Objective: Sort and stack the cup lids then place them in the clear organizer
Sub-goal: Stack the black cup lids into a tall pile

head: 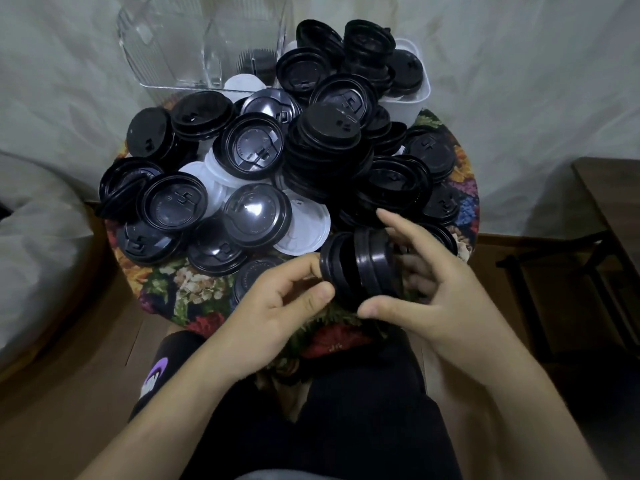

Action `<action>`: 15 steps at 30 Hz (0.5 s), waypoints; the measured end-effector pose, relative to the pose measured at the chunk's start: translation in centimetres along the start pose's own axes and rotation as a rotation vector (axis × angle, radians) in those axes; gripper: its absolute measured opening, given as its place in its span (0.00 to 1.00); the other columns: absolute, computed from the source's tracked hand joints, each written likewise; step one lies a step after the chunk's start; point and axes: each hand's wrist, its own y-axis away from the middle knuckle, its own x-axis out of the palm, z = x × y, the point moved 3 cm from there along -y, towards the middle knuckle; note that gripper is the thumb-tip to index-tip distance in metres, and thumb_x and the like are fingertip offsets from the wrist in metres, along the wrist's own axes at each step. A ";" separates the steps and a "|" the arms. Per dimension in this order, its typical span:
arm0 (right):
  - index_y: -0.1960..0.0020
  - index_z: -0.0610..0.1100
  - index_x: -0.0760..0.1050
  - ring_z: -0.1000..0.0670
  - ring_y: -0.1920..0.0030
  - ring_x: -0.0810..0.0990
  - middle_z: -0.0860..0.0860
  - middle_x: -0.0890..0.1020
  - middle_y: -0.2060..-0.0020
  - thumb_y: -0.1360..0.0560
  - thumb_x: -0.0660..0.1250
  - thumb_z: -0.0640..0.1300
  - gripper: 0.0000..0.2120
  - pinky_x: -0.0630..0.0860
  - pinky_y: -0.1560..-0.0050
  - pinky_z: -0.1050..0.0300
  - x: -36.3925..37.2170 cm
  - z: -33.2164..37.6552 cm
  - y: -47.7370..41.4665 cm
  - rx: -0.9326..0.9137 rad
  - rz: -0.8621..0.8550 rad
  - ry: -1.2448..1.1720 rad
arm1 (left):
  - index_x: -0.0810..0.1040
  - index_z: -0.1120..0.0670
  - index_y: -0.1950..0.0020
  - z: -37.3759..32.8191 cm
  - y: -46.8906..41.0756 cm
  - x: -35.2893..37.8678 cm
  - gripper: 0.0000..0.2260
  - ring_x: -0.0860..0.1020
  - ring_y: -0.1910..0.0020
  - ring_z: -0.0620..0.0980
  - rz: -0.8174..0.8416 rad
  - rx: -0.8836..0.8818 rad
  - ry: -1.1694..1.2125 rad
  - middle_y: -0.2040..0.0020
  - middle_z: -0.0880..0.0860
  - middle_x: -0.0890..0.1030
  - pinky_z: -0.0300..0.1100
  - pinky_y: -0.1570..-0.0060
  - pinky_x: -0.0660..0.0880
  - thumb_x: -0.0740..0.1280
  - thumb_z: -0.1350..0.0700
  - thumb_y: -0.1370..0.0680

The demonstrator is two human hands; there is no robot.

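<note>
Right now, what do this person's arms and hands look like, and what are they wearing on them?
The left hand and right hand wear nothing: no gloves, rings or watch, and no sleeve shows up to the frame's edge. In the lap, black clothing bears a purple and white print.

Dozens of lids (252,148), one organizer (162,53), one tub (401,110).

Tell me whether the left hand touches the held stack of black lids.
Touching. The head view shows the left hand pinching the left rim of the stack of black lids between thumb and forefinger, with no gap.
</note>
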 end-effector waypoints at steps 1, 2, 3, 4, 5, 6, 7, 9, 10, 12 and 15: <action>0.26 0.73 0.65 0.59 0.29 0.75 0.69 0.74 0.31 0.38 0.82 0.62 0.45 0.76 0.31 0.50 0.1 0.0 0.1 -0.002 -0.005 0.055 | 0.81 0.59 0.44 0.1 0.0 0.0 0.12 0.80 0.48 0.64 -0.002 -0.007 0.007 0.49 0.63 0.82 0.57 0.45 0.77 0.65 0.52 0.17; 0.25 0.73 0.64 0.59 0.28 0.73 0.69 0.72 0.30 0.37 0.81 0.65 0.45 0.74 0.29 0.46 0.4 -0.1 0.3 -0.006 0.007 0.099 | 0.80 0.61 0.44 0.2 0.1 0.2 0.13 0.80 0.47 0.65 0.008 -0.014 0.016 0.48 0.63 0.82 0.59 0.43 0.77 0.65 0.51 0.17; 0.25 0.73 0.63 0.58 0.27 0.72 0.69 0.71 0.29 0.37 0.80 0.66 0.45 0.73 0.28 0.45 0.7 -0.3 0.6 -0.010 0.022 0.129 | 0.79 0.63 0.45 0.3 0.3 0.4 0.14 0.79 0.47 0.67 0.026 -0.025 0.028 0.49 0.65 0.81 0.62 0.44 0.76 0.66 0.51 0.18; 0.24 0.72 0.63 0.59 0.26 0.71 0.69 0.71 0.29 0.36 0.80 0.66 0.45 0.73 0.28 0.44 1.0 -0.7 0.9 -0.016 0.035 0.143 | 0.79 0.63 0.47 0.4 0.6 0.7 0.14 0.78 0.48 0.69 0.046 -0.040 0.039 0.50 0.66 0.80 0.63 0.45 0.76 0.66 0.51 0.18; 0.24 0.71 0.62 0.60 0.26 0.70 0.69 0.70 0.29 0.35 0.80 0.65 0.44 0.72 0.28 0.45 1.2 -0.9 1.1 -0.016 0.050 0.146 | 0.79 0.62 0.48 0.5 0.8 1.1 0.13 0.78 0.49 0.69 0.067 -0.055 0.056 0.51 0.67 0.80 0.62 0.46 0.76 0.67 0.51 0.18; 0.23 0.71 0.62 0.61 0.26 0.69 0.70 0.70 0.28 0.34 0.80 0.63 0.45 0.72 0.27 0.46 1.4 -1.2 1.3 -0.011 0.069 0.151 | 0.79 0.62 0.48 0.8 1.1 1.3 0.12 0.80 0.50 0.67 0.080 -0.071 0.078 0.50 0.67 0.80 0.57 0.47 0.78 0.68 0.52 0.17; 0.23 0.71 0.61 0.62 0.26 0.68 0.70 0.69 0.28 0.34 0.79 0.63 0.45 0.71 0.26 0.47 1.6 -1.5 1.5 0.000 0.093 0.160 | 0.79 0.63 0.46 1.0 1.5 1.6 0.11 0.82 0.49 0.62 0.094 -0.087 0.103 0.49 0.66 0.81 0.52 0.46 0.79 0.67 0.54 0.17; 0.23 0.72 0.60 0.63 0.26 0.69 0.71 0.69 0.29 0.33 0.79 0.63 0.45 0.71 0.26 0.48 2.0 -1.8 1.7 0.027 0.142 0.180 | 0.79 0.65 0.44 1.5 2.3 1.6 0.10 0.82 0.46 0.59 0.119 -0.115 0.147 0.46 0.66 0.81 0.52 0.43 0.79 0.65 0.58 0.17; 0.23 0.72 0.60 0.63 0.27 0.69 0.70 0.70 0.30 0.33 0.78 0.63 0.44 0.72 0.27 0.49 2.3 -1.8 1.8 0.034 0.151 0.197 | 0.79 0.66 0.44 1.6 2.6 1.5 0.09 0.82 0.47 0.59 0.124 -0.126 0.161 0.46 0.65 0.82 0.52 0.43 0.79 0.65 0.59 0.16; 0.23 0.71 0.61 0.63 0.29 0.70 0.70 0.70 0.32 0.31 0.78 0.62 0.42 0.73 0.30 0.52 2.8 -1.8 1.7 0.019 0.130 0.253 | 0.80 0.62 0.47 1.3 3.3 1.0 0.07 0.83 0.50 0.52 0.090 -0.133 0.137 0.51 0.58 0.84 0.44 0.48 0.79 0.65 0.59 0.17; 0.22 0.71 0.58 0.69 0.29 0.66 0.75 0.66 0.31 0.30 0.77 0.61 0.42 0.69 0.32 0.61 3.5 -1.6 1.0 -0.006 0.087 0.360 | 0.82 0.50 0.49 1.2 4.3 -1.3 0.02 0.83 0.57 0.45 -0.192 -0.022 -0.343 0.53 0.44 0.84 0.35 0.55 0.76 0.69 0.53 0.19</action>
